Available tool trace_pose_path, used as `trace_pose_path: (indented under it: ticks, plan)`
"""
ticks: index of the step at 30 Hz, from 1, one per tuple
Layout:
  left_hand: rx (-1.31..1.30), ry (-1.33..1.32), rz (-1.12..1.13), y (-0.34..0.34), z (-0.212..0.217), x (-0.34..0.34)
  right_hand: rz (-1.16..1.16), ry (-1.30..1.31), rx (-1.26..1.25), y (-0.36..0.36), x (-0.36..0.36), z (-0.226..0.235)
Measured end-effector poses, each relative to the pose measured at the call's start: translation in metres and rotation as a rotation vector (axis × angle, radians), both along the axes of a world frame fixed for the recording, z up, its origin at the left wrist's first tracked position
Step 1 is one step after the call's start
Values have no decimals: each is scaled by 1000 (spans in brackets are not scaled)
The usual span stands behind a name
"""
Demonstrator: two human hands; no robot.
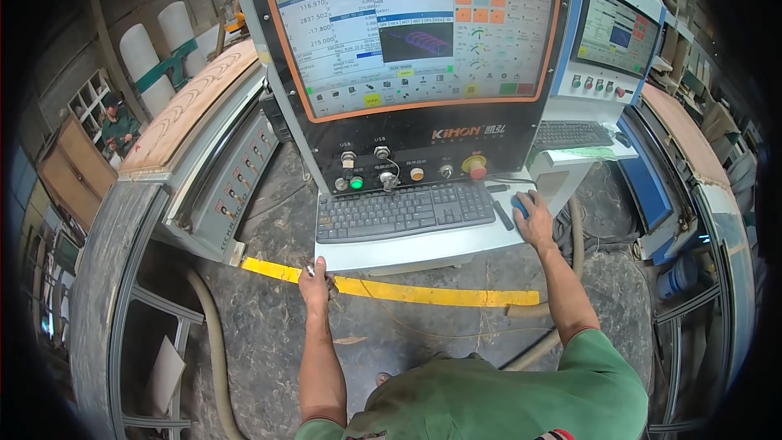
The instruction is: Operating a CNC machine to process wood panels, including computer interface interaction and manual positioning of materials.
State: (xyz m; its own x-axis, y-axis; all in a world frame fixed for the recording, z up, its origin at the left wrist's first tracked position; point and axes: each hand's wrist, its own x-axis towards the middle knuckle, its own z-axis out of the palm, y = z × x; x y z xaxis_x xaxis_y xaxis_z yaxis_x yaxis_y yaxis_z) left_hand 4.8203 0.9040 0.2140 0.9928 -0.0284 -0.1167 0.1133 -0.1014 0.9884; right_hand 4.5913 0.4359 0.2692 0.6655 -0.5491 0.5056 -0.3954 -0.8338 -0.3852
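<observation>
My right hand (534,224) rests over a blue and black computer mouse (519,206) at the right end of a white console shelf (391,254). Beside it on the shelf lie a small dark stick-like piece (503,216) and a black keyboard (403,213). My left hand (314,283) hangs just off the shelf's front left edge. Its fingers are closed round something small with a shiny metal end, too hidden to name. Above the keyboard stands the control panel with buttons, a red emergency stop knob (474,167) and a lit screen (415,41) in an orange frame.
Yellow tape (391,291) crosses the dark floor. Machine beds flank me, the left one bearing a wooden board (191,110). A second console (611,41) stands to the right. Hoses (213,342) lie on the floor. Another person (120,129) is far left.
</observation>
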Motion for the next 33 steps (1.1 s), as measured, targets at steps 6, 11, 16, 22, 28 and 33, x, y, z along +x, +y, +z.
trace_pose_path:
  ticks: [6,11,16,22,28,33]
  plan:
    - [13,-32,-27,2,-3,-1,-42,6,3,-4,3,-2]
    - [-17,-9,4,1,-4,-2,-47,50,17,-3,1,0]
    - [8,-23,7,0,-5,1,-71,50,38,-4,2,3]
    - [1,-23,-5,1,-6,1,-75,56,29,-6,3,0]
    - [3,7,-1,3,-7,2,-74,44,20,-7,4,-3]
    - [-16,0,-7,2,-8,2,-72,33,29,-9,5,-3]
